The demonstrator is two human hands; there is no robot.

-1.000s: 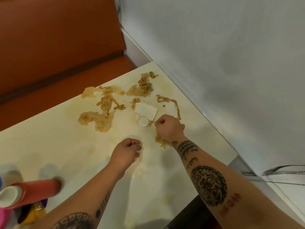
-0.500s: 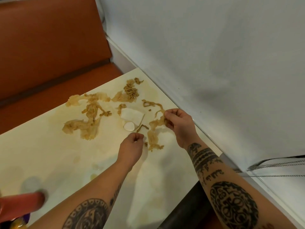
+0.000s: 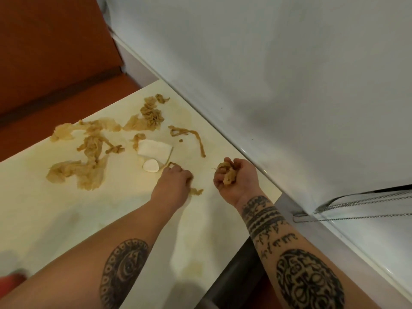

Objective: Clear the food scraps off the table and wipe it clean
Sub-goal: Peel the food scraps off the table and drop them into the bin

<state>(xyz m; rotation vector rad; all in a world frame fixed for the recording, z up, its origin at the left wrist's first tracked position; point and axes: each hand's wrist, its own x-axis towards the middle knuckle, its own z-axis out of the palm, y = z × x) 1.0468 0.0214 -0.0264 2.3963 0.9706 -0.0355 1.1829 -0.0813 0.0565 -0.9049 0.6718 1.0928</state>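
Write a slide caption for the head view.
Right hand holds a wad of scraps; left hand pinches a strand on the table.

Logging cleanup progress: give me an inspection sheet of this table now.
Surface: cream table, brown-stained, not yet wiped.
Job's things: food scraps strewn across the far half.
Clutter: folded napkin, white oval piece, blurred red object.
Hands: left hand pinches a thin strand; right hand grips a wad of scraps.
Cables: thin cords beside the wall.
Surroundings: orange bench, white wall.
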